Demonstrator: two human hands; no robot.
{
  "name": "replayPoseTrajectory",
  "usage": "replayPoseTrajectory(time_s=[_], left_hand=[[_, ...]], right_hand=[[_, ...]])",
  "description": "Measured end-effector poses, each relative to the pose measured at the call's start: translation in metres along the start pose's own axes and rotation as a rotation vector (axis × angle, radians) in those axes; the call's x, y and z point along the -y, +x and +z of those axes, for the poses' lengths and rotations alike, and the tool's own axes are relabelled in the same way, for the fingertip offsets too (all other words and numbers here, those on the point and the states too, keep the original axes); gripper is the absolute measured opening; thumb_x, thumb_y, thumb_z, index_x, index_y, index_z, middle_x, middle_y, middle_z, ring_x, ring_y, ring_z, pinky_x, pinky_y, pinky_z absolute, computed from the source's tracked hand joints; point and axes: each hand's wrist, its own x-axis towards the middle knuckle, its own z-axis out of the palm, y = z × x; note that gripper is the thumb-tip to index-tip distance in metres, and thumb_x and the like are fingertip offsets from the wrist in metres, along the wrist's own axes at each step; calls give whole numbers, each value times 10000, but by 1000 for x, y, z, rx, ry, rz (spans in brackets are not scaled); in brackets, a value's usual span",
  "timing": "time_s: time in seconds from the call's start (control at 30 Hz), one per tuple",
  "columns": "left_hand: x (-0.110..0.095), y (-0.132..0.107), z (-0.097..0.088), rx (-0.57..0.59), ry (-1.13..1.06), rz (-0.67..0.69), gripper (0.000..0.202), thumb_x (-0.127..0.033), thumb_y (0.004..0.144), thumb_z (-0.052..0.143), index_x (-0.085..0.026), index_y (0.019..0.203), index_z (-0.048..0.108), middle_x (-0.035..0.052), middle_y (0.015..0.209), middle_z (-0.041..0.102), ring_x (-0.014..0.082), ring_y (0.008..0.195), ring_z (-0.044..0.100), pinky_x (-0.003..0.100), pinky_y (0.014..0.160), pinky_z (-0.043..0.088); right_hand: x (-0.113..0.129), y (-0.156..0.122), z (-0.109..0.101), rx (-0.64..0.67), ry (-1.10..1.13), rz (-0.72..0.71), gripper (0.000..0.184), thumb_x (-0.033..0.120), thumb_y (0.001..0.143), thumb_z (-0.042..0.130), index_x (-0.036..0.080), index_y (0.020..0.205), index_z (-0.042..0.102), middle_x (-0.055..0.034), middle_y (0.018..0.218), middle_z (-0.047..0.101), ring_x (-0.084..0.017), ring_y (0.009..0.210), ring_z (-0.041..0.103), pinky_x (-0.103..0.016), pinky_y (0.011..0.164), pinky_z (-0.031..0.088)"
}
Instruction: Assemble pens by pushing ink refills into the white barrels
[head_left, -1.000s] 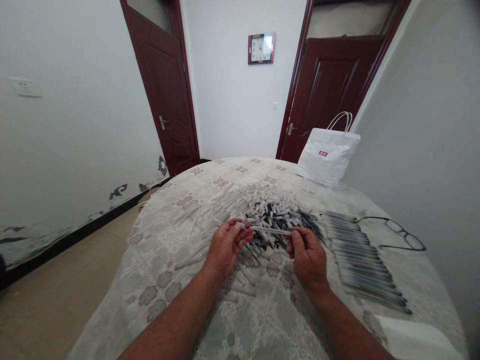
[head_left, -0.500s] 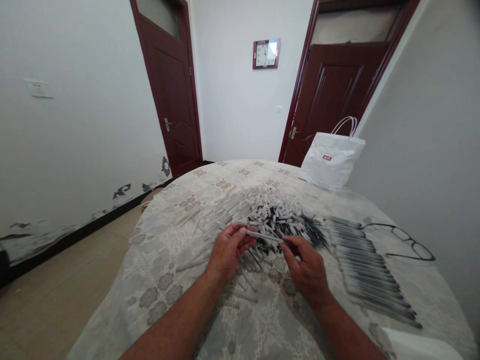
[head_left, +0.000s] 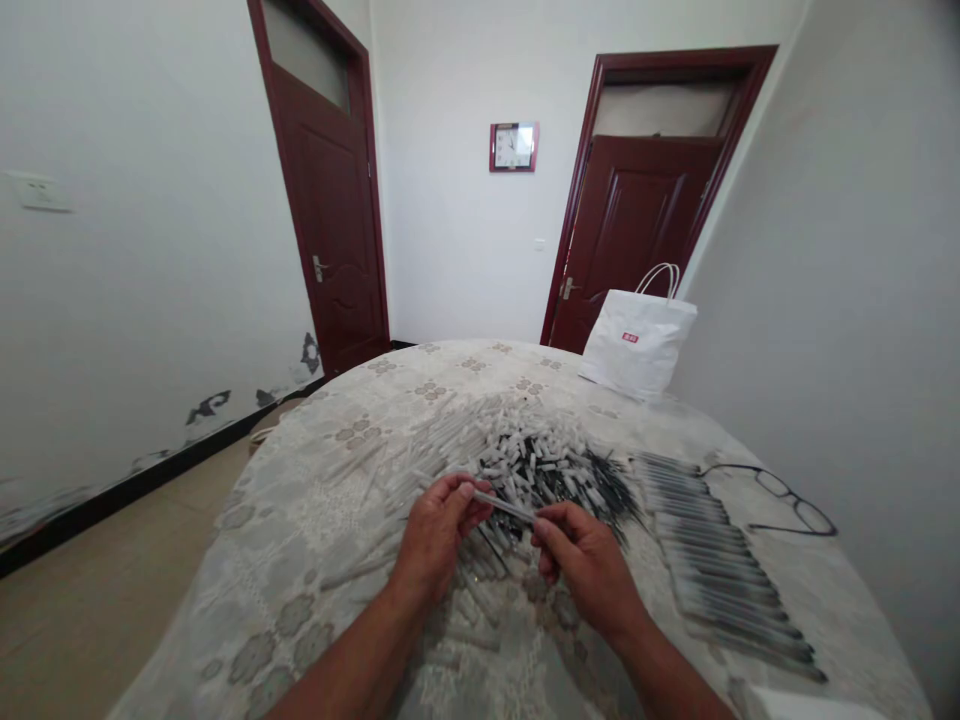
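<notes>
A pale, slim pen barrel (head_left: 507, 506) spans the gap between my hands, over the front of the pile. My left hand (head_left: 436, 535) is closed on its left end with thumb and fingers. At the other end, my right hand (head_left: 589, 565) pinches it; whether those fingers also hold a smaller part is hidden. Just beyond lie many white pen caps (head_left: 536, 430) mixed with thin black refills (head_left: 615, 490). Loose clear barrels (head_left: 442, 440) spread to the left of them and under my hands.
Right of the pile, a neat row of dark-tipped pens (head_left: 720, 560) lies beside black-framed glasses (head_left: 795, 510). A white paper bag (head_left: 641, 345) stands at the table's far right. A patterned cloth (head_left: 292, 560) covers the round table. A white object (head_left: 810, 705) shows at the bottom right.
The view has tilted up and shifted slightly right, so everything sits lower and further left. Both hands still hold the pen barrel, and the right fingers are curled a little more.
</notes>
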Motion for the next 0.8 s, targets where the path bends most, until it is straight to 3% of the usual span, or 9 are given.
replayPoseTrajectory(time_s=[0.13, 0.27, 0.33, 0.47, 0.57, 0.67, 0.8], left_hand=[[-2, 1, 2, -15, 24, 13, 295, -392, 833, 719, -142, 966, 638, 128, 1031, 756, 235, 936, 732, 402, 906, 575], [-1, -1, 1, -39, 42, 9, 333, -414, 817, 727, -150, 1004, 648, 132, 1045, 756, 249, 945, 735, 411, 895, 580], [0, -2, 2, -25, 73, 4, 337, -424, 823, 721, -157, 1018, 653, 129, 1064, 754, 248, 947, 734, 412, 886, 584], [1, -7, 4, 44, 143, -16, 322, -442, 831, 712, -172, 1000, 662, 112, 1062, 756, 250, 977, 726, 403, 862, 592], [0, -11, 7, 113, 207, 3, 318, -435, 821, 727, -179, 1001, 671, 105, 1033, 757, 252, 964, 722, 393, 826, 599], [0, -14, 8, 185, 304, 54, 296, -435, 823, 725, -184, 976, 694, 96, 998, 756, 248, 930, 714, 362, 769, 601], [2, -16, 8, 204, 449, 83, 302, -452, 822, 715, -192, 976, 727, 84, 978, 760, 237, 864, 719, 339, 757, 590]], right_hand=[[-6, 3, 8, 49, 195, 134, 428, 619, 835, 631, 192, 835, 600, 1, 661, 674, -132, 450, 569, -239, 435, 449], [-10, 3, 9, 112, 168, 175, 436, 628, 893, 530, 203, 797, 555, 16, 604, 636, -130, 419, 533, -236, 416, 413], [-8, 3, 5, 109, 16, 100, 402, 584, 921, 515, 203, 805, 566, 6, 654, 658, -139, 487, 575, -240, 470, 431], [-3, 1, -1, 82, -390, -201, 297, 419, 974, 499, 203, 830, 642, -15, 757, 688, -167, 720, 643, -257, 670, 448], [-6, -1, 0, 88, -551, -343, 224, 339, 981, 494, 217, 932, 676, -33, 864, 703, -189, 816, 648, -278, 745, 451], [-4, -3, 1, 75, -699, -409, 183, 280, 973, 509, 215, 986, 680, -52, 914, 697, -205, 866, 638, -298, 793, 458], [18, -5, -13, 114, -926, -379, 91, 221, 913, 618, 212, 952, 700, -56, 951, 681, -213, 946, 610, -291, 818, 442]])
